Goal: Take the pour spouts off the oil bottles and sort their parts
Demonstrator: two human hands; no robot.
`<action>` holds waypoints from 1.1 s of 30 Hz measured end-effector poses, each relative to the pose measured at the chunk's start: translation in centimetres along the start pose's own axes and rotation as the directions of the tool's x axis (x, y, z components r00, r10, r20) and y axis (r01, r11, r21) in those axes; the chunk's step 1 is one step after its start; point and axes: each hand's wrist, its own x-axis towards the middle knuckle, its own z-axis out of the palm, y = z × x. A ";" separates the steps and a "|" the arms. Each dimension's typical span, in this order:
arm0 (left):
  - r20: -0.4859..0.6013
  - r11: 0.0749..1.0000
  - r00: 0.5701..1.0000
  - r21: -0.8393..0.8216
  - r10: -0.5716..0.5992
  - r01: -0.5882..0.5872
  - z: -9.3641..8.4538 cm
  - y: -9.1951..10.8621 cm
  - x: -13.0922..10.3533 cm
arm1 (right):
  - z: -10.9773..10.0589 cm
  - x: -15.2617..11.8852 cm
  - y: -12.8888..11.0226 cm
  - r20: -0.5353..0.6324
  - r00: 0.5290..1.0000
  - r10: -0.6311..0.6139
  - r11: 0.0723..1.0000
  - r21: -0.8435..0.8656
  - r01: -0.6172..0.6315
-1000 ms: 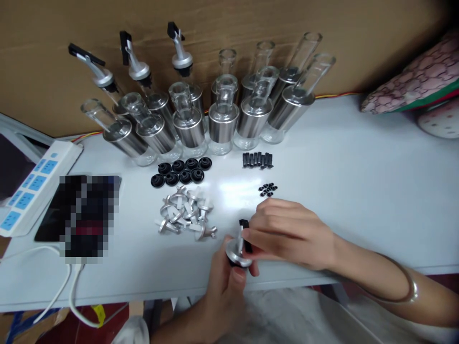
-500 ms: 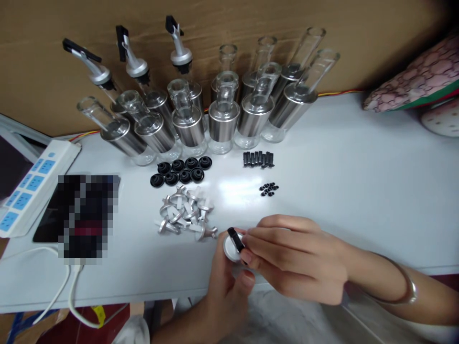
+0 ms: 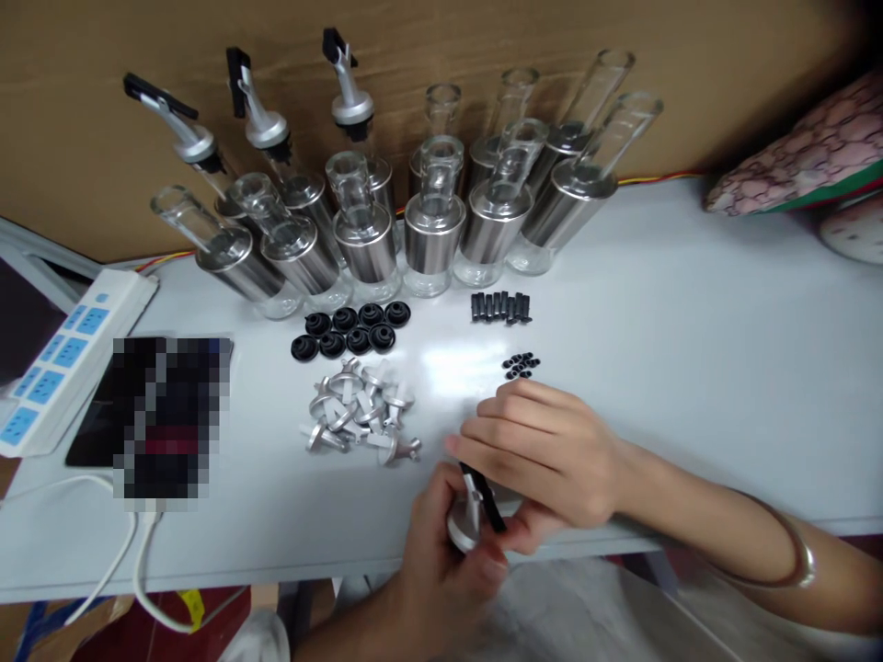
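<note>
Near the table's front edge, my left hand [image 3: 434,561] is closed round a silver pourer spout [image 3: 464,526], its silver collar showing between thumb and fingers. A black flip lever [image 3: 491,501] lies along the spout. My right hand [image 3: 552,450] reaches over from the right, fingers bent above the lever's far end and thumb side at its near end, pinching it. The fingertips partly hide the lever. Just left of my hands is a heap of silver spout parts [image 3: 359,405]. Beyond my right hand lie small black tips [image 3: 521,365].
Glass bottles with steel sleeves [image 3: 433,234] stand in rows at the back; three carry fitted pourers [image 3: 266,129]. Black round stoppers [image 3: 359,341] and black levers [image 3: 500,307] lie in front. A power strip [image 3: 65,359] and a phone with a blurred screen [image 3: 155,414] sit left.
The pourer spout has tilted and moved nearer the table edge, showing its side and the lever's length. My right hand has shifted left, its fingers now arching over the lever.
</note>
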 end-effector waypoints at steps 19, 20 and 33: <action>0.147 0.989 0.981 0.057 0.127 -0.137 -0.1 -0.1 0.2 | 0.5 0.5 0.2 0.121 0.983 0.140 0.972 0.170 -0.160; 0.154 0.992 0.982 0.040 0.112 -0.119 -0.1 -0.1 0.2 | 0.5 0.5 0.1 0.121 0.983 0.135 0.974 0.164 -0.154; 0.398 0.954 0.901 0.295 -0.175 0.055 -1.1 0.6 -0.4 | -1.0 0.3 1.0 0.037 0.937 0.346 0.895 0.285 -0.342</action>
